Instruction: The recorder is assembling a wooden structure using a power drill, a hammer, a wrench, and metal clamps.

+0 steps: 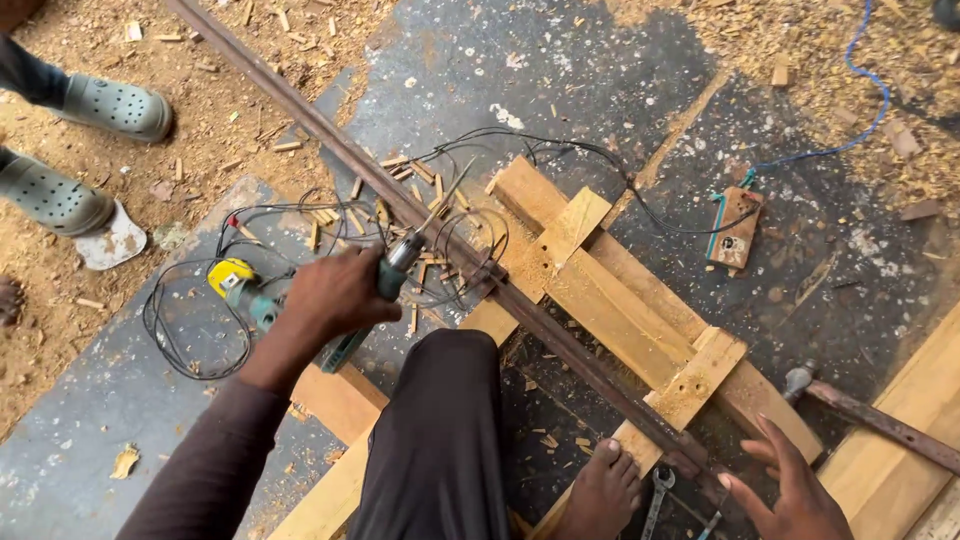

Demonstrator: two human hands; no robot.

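Wooden frame (pixel 600 290) of light planks lies across frame centre on the dark floor (pixel 560 70), a long metal bar (pixel 560 345) running diagonally over it from upper left to lower right. Left hand (pixel 335 292), left of centre, is closed around a green electric drill (pixel 385 285), its bit pointing up-right beside the bar. Right hand (pixel 790 490), lower right, is open with fingers spread just beside the frame's end; a hammer (pixel 860 410) lies near it.

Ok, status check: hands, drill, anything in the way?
Left hand gripping electric drill, bit over cluttered floor. Right hand open, fingers spread, beside wooden frame. Tangled black cable around drill; long metal bar across frame.
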